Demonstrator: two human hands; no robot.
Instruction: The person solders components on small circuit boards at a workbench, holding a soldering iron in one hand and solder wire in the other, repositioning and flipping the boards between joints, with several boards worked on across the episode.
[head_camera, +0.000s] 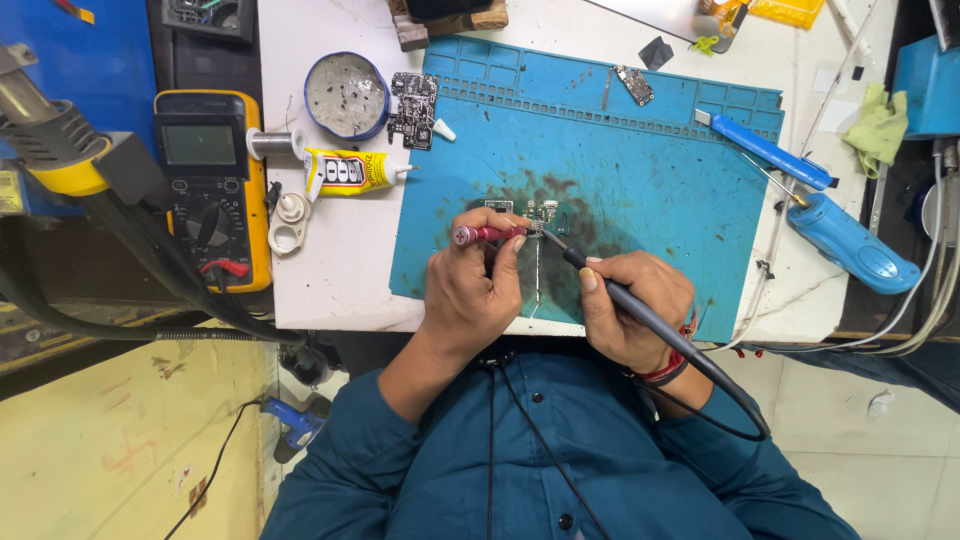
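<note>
Blue silicone work mat (640, 180) holds small green circuit board (541, 211). Left hand (470, 285) pinches red-handled tweezers (488, 234), right hand (630, 305) grips black soldering iron (640, 315); tips seemingly touch board. Best steady wrists on mat.

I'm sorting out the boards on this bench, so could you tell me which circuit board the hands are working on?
The small board on the stained middle of the blue mat, where both tool tips meet. The black board by the round tin and the one at the mat's top edge lie untouched.
</note>
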